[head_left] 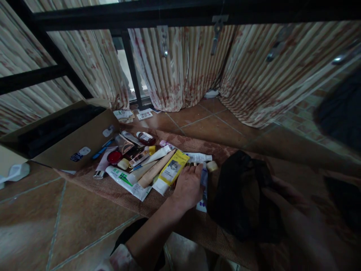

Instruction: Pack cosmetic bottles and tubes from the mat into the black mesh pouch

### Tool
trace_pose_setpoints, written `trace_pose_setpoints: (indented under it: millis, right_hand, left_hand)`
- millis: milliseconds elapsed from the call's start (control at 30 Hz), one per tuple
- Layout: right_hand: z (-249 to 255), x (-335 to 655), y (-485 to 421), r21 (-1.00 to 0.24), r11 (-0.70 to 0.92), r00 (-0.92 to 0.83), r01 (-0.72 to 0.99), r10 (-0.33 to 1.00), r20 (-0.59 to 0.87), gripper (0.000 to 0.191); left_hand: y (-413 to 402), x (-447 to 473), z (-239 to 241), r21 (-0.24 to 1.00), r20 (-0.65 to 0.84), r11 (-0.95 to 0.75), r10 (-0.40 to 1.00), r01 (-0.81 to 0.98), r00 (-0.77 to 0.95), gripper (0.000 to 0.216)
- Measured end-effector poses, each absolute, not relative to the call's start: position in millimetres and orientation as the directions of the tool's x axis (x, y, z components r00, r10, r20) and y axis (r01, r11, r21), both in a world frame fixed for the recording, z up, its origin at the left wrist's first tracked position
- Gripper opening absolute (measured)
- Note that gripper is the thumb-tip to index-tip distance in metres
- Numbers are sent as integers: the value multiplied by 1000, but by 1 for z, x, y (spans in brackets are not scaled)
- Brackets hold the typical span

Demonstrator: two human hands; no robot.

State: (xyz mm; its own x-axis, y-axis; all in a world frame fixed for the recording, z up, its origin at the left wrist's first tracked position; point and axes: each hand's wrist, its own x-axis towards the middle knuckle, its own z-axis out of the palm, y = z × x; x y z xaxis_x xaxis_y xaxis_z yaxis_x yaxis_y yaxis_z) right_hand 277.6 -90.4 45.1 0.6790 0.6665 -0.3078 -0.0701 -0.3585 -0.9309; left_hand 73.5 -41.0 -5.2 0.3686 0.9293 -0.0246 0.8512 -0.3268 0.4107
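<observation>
My left hand (189, 187) lies over the right end of a pile of cosmetic tubes, back up, fingers stretched forward and partly bent down among them. It lies next to a yellow tube (174, 168) with a white cap. A white tube with purple print (203, 188) sticks out on its right side. My right hand (284, 203) is closed on the edge of a black plastic bag (239, 195), whose mouth gapes a little. Left of the yellow tube are a beige tube (156, 169), a white and green tube (128, 183) and a round red jar (114, 157).
A cardboard box (76, 145) with black plastic inside stands at the left. The pile lies on a low brown cloth-covered surface (118, 199). Papers (144, 114) lie on the tiled floor near striped curtains (169, 75). A dark blurred shape (342, 109) is at the right edge.
</observation>
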Motion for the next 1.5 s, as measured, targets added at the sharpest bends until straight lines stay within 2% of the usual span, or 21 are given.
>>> trace_pose_setpoints:
  millis: [133,267,467,567,800,1000,1200,1333,1500]
  right_hand:
    - [54,273,-89,-915,-398,712,-67,623,-324,52]
    - [51,275,-90,-918,-394,720,-54,622,-309,53]
    - [62,267,-88,-915,-401,710,-37,634,-306,41]
    - [68,262,-86,-899,-433,726,-61,600,-338,30]
    - [55,271,-89,-918,-392,715,-58,626,-313,44]
    - [59,267,-88,-916,-389,712,-99,615,-338,45]
    - [69,261,-85,-891,-448,742,-80,570,-353,30]
    - [56,268,-86,-915,-401,721,-45,621,-307,38]
    - [50,270,-87,-911,-408,707,-63,626,-329,44]
  left_hand:
    - [-39,75,-6,416,-7,-331,930,847,367,57]
    - [-39,76,-6,481,46,-342,929,807,366,39]
    - [-40,73,-4,589,34,-318,928,743,370,37]
    - [-38,68,-5,563,41,-282,948,777,314,41]
    - [-31,54,-5,449,64,-198,980,871,189,46]
    - [-28,42,-1,351,20,-207,977,913,214,40]
    - [-32,45,7,308,-6,-197,978,931,209,35]
    - [-37,54,6,271,-27,-132,989,953,144,30]
    - [-43,57,4,342,-67,-128,985,931,160,55]
